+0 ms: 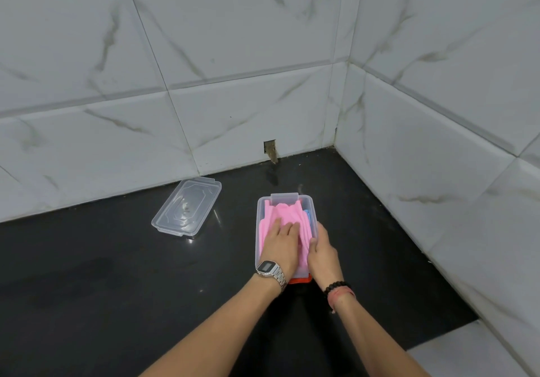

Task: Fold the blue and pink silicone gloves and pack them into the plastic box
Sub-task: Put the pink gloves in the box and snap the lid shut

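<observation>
A clear plastic box (258, 224) stands on the black counter near the corner. Folded pink silicone gloves (285, 211) fill it, and a sliver of blue glove (306, 214) shows along the box's right wall. My left hand (282, 246), with a metal watch on the wrist, presses flat on the pink gloves with straight fingers. My right hand (321, 249) grips the box's right rim, its fingers curled over the edge. An orange clip (299, 280) shows at the box's near end, between my wrists.
The box's clear lid (187, 207) lies flat on the black counter (117, 274) to the left, close to the back wall. White marble tile walls (233, 84) close the back and right sides, meeting in a corner behind the box.
</observation>
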